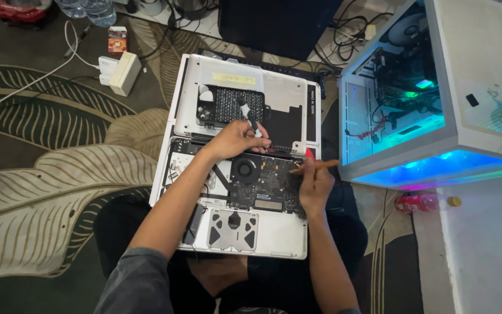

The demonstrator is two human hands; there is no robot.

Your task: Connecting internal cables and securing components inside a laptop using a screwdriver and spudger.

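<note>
An opened white laptop (274, 232) lies on my lap with its dark circuit board (265, 177) and round fan (244, 170) exposed. Its removed white bottom cover (286, 93) lies just beyond, inner side up, with a dark gridded part on it. My left hand (236, 139) rests at the far edge of the board, its fingers closed on a small white and black tool (248, 114). My right hand (315, 186) is over the board's right edge. It grips a thin brown stick-like tool (316, 167) that points left toward the board.
A lit desktop computer case (437, 93) with blue and green lights stands at the right. A red bottle (422, 202) lies beside it. A white power adapter (120, 72) with cables sits at the upper left on the leaf-patterned carpet (47, 174). A dark monitor (274, 23) stands at the back.
</note>
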